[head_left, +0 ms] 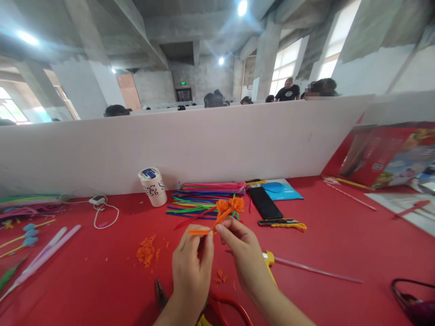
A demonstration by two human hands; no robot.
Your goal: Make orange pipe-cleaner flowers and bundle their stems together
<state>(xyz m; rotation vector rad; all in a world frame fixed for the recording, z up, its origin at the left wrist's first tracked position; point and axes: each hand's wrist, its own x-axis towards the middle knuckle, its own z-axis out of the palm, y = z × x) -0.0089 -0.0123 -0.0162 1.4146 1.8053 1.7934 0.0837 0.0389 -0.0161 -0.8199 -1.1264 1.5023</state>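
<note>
My left hand point(192, 267) and my right hand point(242, 253) are raised together above the red table point(340, 244). Both pinch an orange pipe cleaner piece point(226, 210) whose top is curled into fluffy orange loops. The left fingers hold a short orange end point(199, 232) that sticks out to the left. The right fingertips grip the stem just below the loops. A pile of coloured pipe cleaners point(200, 201) lies just behind the hands. Orange fluff scraps point(147, 251) sit on the table to the left of my left hand.
A white paper cup point(152, 186), a black phone point(264, 203), a blue sheet point(282, 189) and a yellow-black utility knife point(282, 222) lie behind. A glue stick point(312, 269) lies at right, a red box point(387, 154) far right, a white charger cable point(102, 208) left. A white partition point(204, 140) backs the table; people sit beyond.
</note>
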